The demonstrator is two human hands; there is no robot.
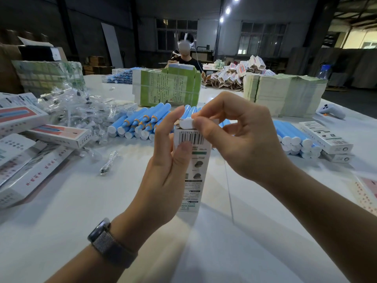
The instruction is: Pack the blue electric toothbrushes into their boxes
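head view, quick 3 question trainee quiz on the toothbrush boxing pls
1. True or false: the left hand grips the upright white cardboard box with the barcode.
2. What does the right hand pinch at the box's top? A) white flap B) orange ring C) plastic bag
3. The loose blue plastic toothbrush handles lie ____ the box, farther along the white table.

Key: 1 true; 2 A; 3 behind

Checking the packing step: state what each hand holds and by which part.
The left hand grips the upright white box around its upper half, near the barcode. The right hand pinches the white end at the box's open top.
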